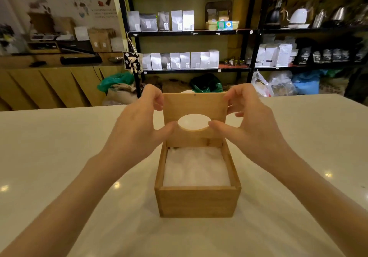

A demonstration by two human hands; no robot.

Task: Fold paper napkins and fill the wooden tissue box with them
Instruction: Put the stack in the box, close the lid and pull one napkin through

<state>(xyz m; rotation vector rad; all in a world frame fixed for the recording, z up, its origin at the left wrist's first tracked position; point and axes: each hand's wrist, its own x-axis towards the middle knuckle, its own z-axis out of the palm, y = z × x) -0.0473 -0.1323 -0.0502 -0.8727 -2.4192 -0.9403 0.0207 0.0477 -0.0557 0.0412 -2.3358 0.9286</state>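
Square wooden tissue box sits mid-table, white napkins inside. Left hand and right hand pinch the stiff, light oval-holed wooden lid by its side edges — tilted above the box's far wall.

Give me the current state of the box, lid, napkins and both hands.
wooden tissue box: upright on the counter, open on top.
lid: tilted up at the far edge, oval hole showing.
napkins: inside, filling the box.
left hand: gripping the lid's left edge.
right hand: gripping the lid's right edge.
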